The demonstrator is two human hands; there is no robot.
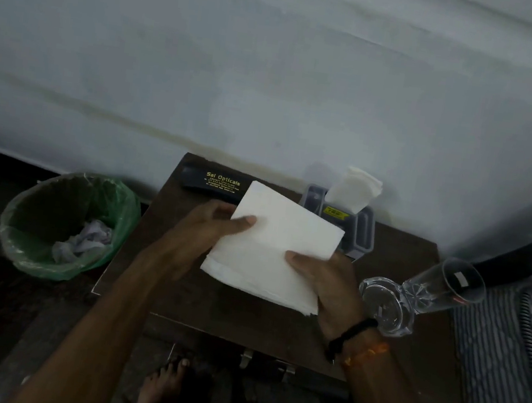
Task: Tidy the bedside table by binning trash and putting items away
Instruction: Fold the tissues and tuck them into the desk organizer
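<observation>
Both hands hold a folded white paper napkin (pixel 273 247) above the dark wooden bedside table (pixel 397 254). My left hand (pixel 209 227) grips its left edge with the thumb on top. My right hand (pixel 329 278) grips its lower right edge, also thumb on top. A black spectacle case (pixel 215 184) with gold lettering lies at the table's back left, partly hidden behind the napkin. At the back stands a grey plastic holder (pixel 361 230) with white napkins (pixel 353 188) sticking up out of it. To the left, on the floor, is a bin lined with a green bag (pixel 60 223), crumpled paper inside.
A tall clear glass (pixel 426 288) with a heavy faceted base stands at the table's right side, close to my right wrist. A striped mattress (pixel 509 355) borders the table on the right. A pale wall runs behind. My bare feet (pixel 164 381) show below the table front.
</observation>
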